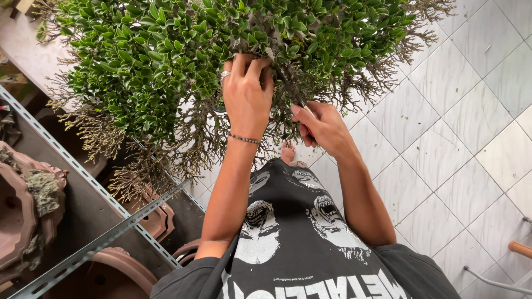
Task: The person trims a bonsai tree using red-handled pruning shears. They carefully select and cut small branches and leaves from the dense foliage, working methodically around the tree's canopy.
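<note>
Item: small-leaved shrub, trained low and wide, filling the upper half of the head view. Crown dense with glossy green leaves; lower and outer twigs bare, grey-brown and brittle-looking, hanging in a fringe along the left and right edges.

Left hand: raised into the crown near its middle, fingers curled among leaves and twigs, a ring on one finger, a beaded bracelet at the wrist. Grip closed on the foliage; which stem it has hold of cannot be told.

Right hand: just beside the left, lower, closed around a slim dark cutting tool whose tip points up into the branches. The blades are hidden by leaves.

Progress, by judgement: trimming looks part done. Small green clippings lie scattered over the white tiled floor, while much dry twig remains at the margins, so a good deal appears left.

Surroundings: a grey metal shelf rail runs slantwise at left; beneath and beside it stand empty reddish-brown ceramic pots, one with a clump of moss. A bare foot shows on the tiles below the hands. At the lower right edge, a wooden handle and a thin metal bar.
</note>
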